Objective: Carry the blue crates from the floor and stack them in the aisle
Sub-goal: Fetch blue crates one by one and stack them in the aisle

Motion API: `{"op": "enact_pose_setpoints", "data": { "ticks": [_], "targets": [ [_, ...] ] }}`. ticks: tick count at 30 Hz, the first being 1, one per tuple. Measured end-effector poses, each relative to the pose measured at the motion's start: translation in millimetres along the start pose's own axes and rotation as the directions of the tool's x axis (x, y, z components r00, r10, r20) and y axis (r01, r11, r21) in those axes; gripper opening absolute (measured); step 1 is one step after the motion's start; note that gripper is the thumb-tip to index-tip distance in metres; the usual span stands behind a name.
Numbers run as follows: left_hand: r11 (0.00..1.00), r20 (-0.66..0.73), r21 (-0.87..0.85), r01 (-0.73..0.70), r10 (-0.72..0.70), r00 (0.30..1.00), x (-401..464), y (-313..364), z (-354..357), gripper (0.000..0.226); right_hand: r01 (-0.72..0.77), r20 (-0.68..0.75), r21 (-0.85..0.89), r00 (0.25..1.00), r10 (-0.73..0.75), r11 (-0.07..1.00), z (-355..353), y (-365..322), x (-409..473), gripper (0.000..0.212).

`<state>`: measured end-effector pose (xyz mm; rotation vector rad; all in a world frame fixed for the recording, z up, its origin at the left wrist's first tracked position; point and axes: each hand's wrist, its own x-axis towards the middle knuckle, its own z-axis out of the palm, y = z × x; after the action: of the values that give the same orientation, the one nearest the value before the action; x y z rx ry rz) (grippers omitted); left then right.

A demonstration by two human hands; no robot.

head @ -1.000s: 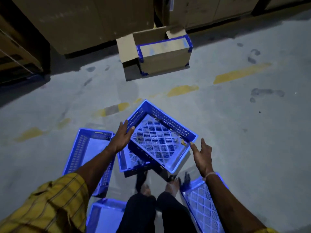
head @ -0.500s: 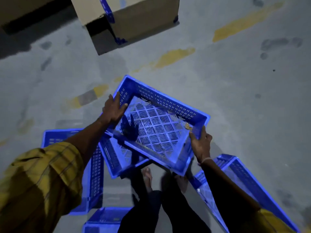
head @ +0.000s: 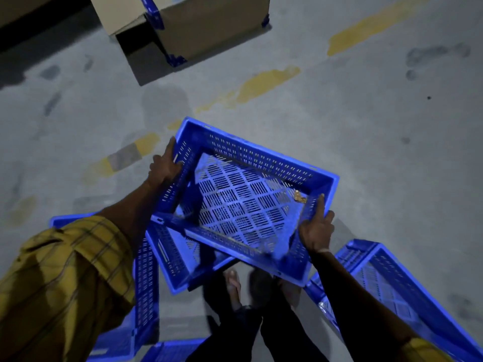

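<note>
Top blue crate (head: 251, 202) sat tilted across another crate (head: 172, 259) on the floor. Left hand (head: 164, 165) gripped its left rim, fingers curled over. Right hand (head: 316, 228) clamped the right wall, index extended along the rim.

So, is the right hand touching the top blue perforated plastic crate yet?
Touching. The head view shows the right hand gripping the near right rim of the top blue perforated plastic crate.
</note>
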<state>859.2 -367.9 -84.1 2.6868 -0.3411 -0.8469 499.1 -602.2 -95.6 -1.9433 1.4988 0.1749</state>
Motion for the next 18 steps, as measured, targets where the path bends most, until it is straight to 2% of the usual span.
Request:
{"op": "enact_pose_setpoints", "data": {
  "ticks": [2,8,12,16,18],
  "targets": [
    [0.999,0.018,-0.045,0.021,-0.020,1.000,7.2,-6.5,0.8,0.086,-0.021,-0.005,-0.021,1.000,0.021,1.000,-10.9,-1.3,1.7,0.083],
    [0.992,0.016,-0.084,-0.090,0.092,0.996,-25.3,26.0,-19.7,0.080,-0.055,-0.043,-0.011,0.998,0.054,0.998,-73.6,-4.4,-4.8,0.082],
    [0.966,0.012,-0.075,-0.248,0.249,0.968,-64.1,68.2,-55.3,0.081,-0.075,-0.091,0.085,0.992,0.083,0.994,-132.0,-4.6,-23.1,0.080],
    [0.910,0.010,-0.025,-0.414,0.414,0.910,-114.3,123.7,-94.8,0.081,-0.022,-0.162,0.171,0.986,0.050,0.985,-199.9,3.3,-57.4,0.078],
    [0.860,0.014,-0.001,-0.511,0.511,0.860,-140.5,145.3,-111.5,0.079,0.002,-0.198,0.202,0.979,0.039,0.979,-234.7,10.8,-79.5,0.077]
  ]
}}
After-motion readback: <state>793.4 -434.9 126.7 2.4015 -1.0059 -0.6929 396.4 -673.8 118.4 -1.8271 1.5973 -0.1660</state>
